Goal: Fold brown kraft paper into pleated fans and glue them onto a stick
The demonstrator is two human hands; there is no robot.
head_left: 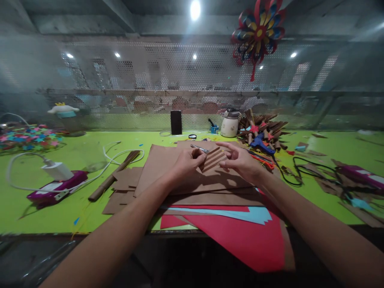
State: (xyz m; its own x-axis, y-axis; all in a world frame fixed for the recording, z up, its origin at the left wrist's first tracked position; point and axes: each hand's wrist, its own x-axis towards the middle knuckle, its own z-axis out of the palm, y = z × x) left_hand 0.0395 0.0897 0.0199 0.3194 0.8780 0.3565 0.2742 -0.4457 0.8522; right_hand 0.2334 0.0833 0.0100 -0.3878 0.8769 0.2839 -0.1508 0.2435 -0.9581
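A small piece of brown paper with pleat-like stripes (213,159) is held up above a stack of brown paper sheets (162,164). My left hand (189,162) pinches its left side between thumb and fingers. At its right edge is my right hand (241,160), with the thumb against the lower corner and the index finger stretched out above. A shiny metal tool (199,148), perhaps scissors, shows just behind my left hand; its handle is hidden. Red paper (255,240) and light blue paper (258,214) stick out beneath the brown stack.
Left stand brown card pieces (127,180), a rolled paper stick (105,188), a white cable and a purple power strip (57,188). A blue glue gun (262,145), a heap of paper rolls (267,126), a white jar (230,124) and a dark phone-like slab (176,123) are behind.
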